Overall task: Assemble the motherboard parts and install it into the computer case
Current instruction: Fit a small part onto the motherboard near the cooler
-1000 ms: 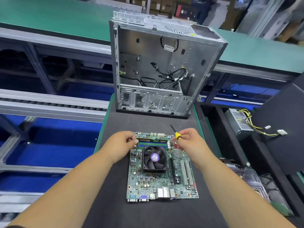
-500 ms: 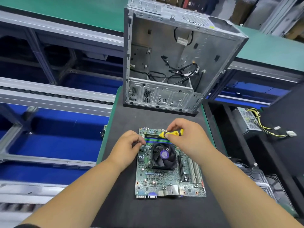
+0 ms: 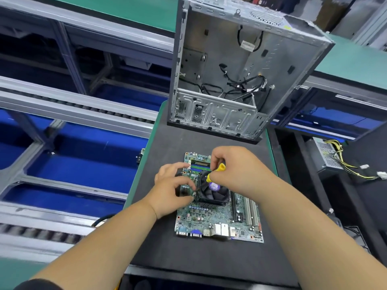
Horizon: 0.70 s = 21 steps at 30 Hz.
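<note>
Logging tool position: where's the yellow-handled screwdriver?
Head view, centre: the yellow-handled screwdriver is gripped in the right hand, over the black cooler fan.

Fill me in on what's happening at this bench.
A person is working on a motherboard lying flat on the black mat. The right hand holds a yellow-handled screwdriver angled down at the cooler fan's left corner, where the left hand steadies things. The open computer case stands behind, without a board.
</note>
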Tool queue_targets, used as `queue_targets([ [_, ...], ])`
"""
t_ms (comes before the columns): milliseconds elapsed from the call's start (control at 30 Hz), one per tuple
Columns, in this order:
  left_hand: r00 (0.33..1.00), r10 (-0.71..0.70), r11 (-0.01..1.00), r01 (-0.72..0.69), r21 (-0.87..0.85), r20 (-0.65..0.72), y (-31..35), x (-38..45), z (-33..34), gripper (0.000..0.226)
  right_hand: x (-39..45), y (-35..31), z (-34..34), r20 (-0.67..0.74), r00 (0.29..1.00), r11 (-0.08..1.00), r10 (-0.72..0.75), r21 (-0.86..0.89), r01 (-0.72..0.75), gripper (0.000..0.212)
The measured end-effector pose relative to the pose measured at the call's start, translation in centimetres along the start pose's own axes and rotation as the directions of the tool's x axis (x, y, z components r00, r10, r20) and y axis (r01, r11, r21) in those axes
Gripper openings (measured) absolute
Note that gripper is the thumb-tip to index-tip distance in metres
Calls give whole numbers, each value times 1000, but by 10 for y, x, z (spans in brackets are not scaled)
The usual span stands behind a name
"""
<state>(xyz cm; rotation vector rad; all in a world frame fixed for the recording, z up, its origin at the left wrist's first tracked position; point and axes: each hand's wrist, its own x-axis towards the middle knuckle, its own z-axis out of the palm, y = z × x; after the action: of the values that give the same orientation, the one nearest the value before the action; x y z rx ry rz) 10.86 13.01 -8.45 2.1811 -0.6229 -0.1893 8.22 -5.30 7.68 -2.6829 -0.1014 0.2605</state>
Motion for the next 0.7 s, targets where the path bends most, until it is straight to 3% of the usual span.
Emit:
queue_targets([
  [200, 994, -37, 999, 38, 9, -101, 5, -2, 9, 16, 0, -6, 7, 56, 997, 996, -45, -69, 49, 10],
  [400, 992, -52, 998, 53, 13, -113, 8, -5, 11, 16, -4, -5, 4, 18, 997, 991, -70, -110, 71, 11],
  [700, 988, -62, 998, 64, 9, -141, 15, -2, 10, 9, -3, -11, -3, 91, 986, 973, -139, -172, 153, 12],
])
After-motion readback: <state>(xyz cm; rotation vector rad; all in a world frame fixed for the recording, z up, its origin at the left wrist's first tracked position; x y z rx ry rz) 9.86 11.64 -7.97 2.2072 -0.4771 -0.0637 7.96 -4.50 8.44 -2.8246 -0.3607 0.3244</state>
